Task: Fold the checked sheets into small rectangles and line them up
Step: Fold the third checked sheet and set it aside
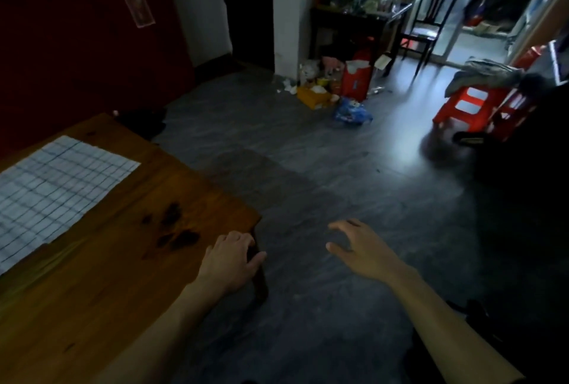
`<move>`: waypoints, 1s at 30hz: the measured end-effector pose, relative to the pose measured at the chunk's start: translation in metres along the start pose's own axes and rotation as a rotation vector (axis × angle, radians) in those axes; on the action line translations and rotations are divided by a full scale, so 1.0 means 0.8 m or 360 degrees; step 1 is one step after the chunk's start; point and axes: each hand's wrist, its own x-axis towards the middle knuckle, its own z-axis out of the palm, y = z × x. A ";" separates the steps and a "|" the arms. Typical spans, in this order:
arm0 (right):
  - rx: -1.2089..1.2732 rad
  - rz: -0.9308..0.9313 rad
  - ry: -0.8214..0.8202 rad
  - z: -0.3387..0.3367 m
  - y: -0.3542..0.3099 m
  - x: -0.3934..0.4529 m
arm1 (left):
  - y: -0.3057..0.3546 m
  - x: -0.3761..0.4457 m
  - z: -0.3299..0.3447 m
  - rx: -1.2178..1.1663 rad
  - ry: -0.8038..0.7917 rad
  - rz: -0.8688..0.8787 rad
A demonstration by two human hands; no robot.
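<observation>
One checked sheet [58, 186] lies flat on the wooden worktop [129, 260], far from both hands. Left hand [229, 260] rests on the worktop corner, holding nothing. Right hand [361, 248] hangs loose over the floor. A rushed grab might crumple the sheet.

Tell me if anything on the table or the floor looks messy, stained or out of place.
Yes. The wooden table has dark blotchy stains near its corner, just beyond the left hand. On the floor by the far wall sits a heap of litter: bags, boxes and scraps. The checked sheet lies flat, unfolded.
</observation>
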 end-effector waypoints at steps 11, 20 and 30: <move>-0.0076 0.0139 0.0097 -0.087 0.125 0.111 | 0.137 0.228 0.000 -0.0064 0.0085 0.0202; -0.0351 0.0068 0.0064 -0.186 0.161 0.310 | 0.199 0.438 -0.025 -0.0201 0.0017 0.0097; -0.0228 -0.0231 0.0033 -0.217 0.158 0.530 | 0.106 0.561 -0.091 -0.0203 0.0116 -0.0248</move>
